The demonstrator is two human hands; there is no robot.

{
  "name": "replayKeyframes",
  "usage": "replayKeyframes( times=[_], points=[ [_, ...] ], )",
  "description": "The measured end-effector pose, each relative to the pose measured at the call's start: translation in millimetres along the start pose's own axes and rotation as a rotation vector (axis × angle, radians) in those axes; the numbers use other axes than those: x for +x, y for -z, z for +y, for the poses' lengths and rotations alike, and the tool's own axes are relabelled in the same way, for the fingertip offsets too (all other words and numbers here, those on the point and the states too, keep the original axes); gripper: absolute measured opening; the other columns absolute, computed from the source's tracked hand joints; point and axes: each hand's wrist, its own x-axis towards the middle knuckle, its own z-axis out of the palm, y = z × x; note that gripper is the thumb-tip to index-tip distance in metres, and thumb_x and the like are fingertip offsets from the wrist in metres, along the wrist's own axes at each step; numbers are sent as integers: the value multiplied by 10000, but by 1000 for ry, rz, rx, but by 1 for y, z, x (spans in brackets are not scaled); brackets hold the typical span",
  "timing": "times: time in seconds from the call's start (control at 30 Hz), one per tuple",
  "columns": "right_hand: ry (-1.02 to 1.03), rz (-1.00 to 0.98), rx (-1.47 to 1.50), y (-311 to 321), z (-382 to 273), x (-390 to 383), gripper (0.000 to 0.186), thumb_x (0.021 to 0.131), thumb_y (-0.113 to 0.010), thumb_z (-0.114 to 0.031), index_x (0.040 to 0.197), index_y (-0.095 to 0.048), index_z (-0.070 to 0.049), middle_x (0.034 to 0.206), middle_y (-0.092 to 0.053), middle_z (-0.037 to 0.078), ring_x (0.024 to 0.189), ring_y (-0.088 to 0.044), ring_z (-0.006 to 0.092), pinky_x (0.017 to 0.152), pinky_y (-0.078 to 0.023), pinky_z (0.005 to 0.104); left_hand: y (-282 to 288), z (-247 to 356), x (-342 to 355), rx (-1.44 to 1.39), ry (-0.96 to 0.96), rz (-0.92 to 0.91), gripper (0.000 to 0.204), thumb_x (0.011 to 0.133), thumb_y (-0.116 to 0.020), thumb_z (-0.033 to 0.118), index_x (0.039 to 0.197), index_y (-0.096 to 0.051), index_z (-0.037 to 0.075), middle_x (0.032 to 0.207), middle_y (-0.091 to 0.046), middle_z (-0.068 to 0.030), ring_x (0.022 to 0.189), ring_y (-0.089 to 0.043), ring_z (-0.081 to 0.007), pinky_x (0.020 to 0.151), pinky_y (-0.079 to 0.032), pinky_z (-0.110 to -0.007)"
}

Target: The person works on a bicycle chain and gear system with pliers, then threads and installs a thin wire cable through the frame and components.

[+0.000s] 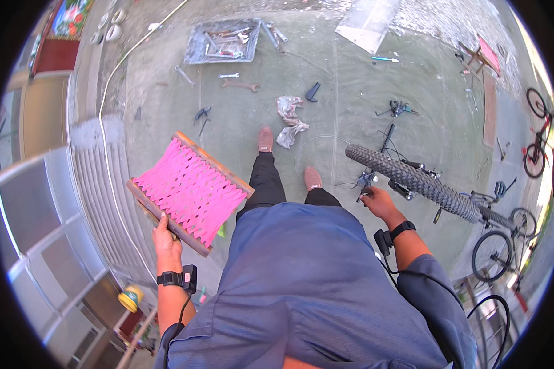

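My left hand [167,238] grips the wooden edge of a low stool [191,189] with a pink woven seat, carried tilted at my left side. At my right, my right hand [381,205] is closed, its fingertips pinching a small dark part that is too small to name. Close beyond those fingers lies a bicycle component [367,178] with thin cables. A knobby bicycle tyre [412,177] stretches past my right hand, apart from it.
Ahead, a grey tray [191,56] holds several tools, with wrenches [240,84] on the floor nearby. A crumpled rag [290,117] lies before my feet. Cabled bike parts [397,109] lie ahead right; bicycles [493,255] stand at the right edge. A hose [106,101] runs along the left.
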Motion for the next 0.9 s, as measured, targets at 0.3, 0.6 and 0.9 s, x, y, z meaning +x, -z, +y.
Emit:
replayKeyframes(
  times=[0.3, 0.6, 0.9],
  points=[
    [-278, 143, 411, -39, -58, -10, 450, 857, -624, -333, 1183, -623, -23, 890, -713, 129, 822, -690, 233, 750, -526, 349, -213, 144, 109, 347, -100, -382, 216, 942, -620, 140, 1138, -543, 91, 887, -554, 7, 781, -548, -141, 653, -479, -329],
    [-353, 301, 856, -57, -103, 6, 296, 880, -606, -301, 985, -653, -28, 779, -682, 95, 739, -669, 217, 699, -517, 356, -471, 232, 91, 727, -223, -655, 258, 945, -624, 178, 1164, -536, 76, 902, -581, -4, 763, -569, -139, 657, -495, -328],
    [-550, 329, 1269, -77, -160, 6, 322, 906, -647, -295, 1050, -610, -9, 899, -667, 76, 772, -659, 177, 640, -515, 326, -694, 230, 10, 900, -266, -1015, 288, 962, -597, 162, 1207, -502, 44, 1026, -628, -59, 902, -640, -179, 765, -541, -335]
  ],
)
